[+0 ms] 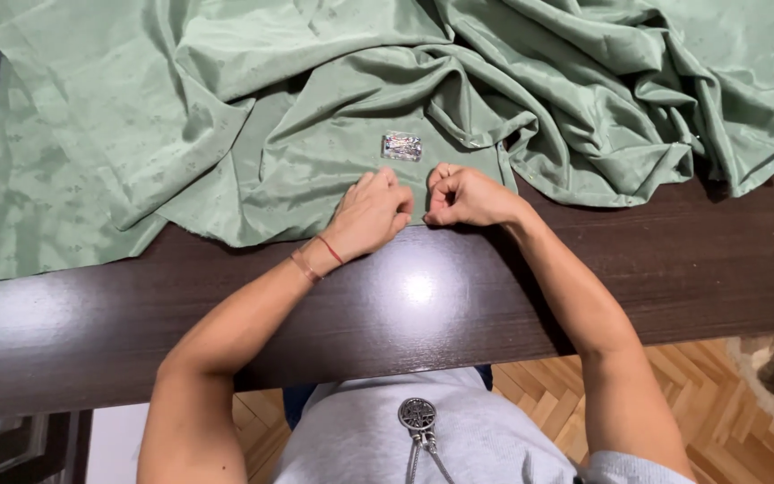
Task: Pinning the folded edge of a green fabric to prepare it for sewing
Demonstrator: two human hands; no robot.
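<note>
On the dark table (584, 269), both hands' fingers (400, 208) apparently pinch the green fabric (297, 152) hem.

Bright even overhead light, white glare spot on dark table (419, 289), soft shadows, sharp focus throughout

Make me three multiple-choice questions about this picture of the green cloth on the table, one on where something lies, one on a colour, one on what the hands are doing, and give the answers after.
1. Where does the small clear box lie?
A. On the floor
B. On the green fabric, just beyond the hands
C. On bare table at the near edge

2. What colour is the thin cord on the left wrist?
A. Red
B. Blue
C. White

3. How are the left hand and right hand placed?
A. Lifted high in the air
B. Far apart at the table's ends
C. Close together at the fabric's near edge, fingers curled

Answers: 1 B, the box rests on the cloth; 2 A, a red cord shows beside a bracelet; 3 C, both hands meet at the hem.
</note>
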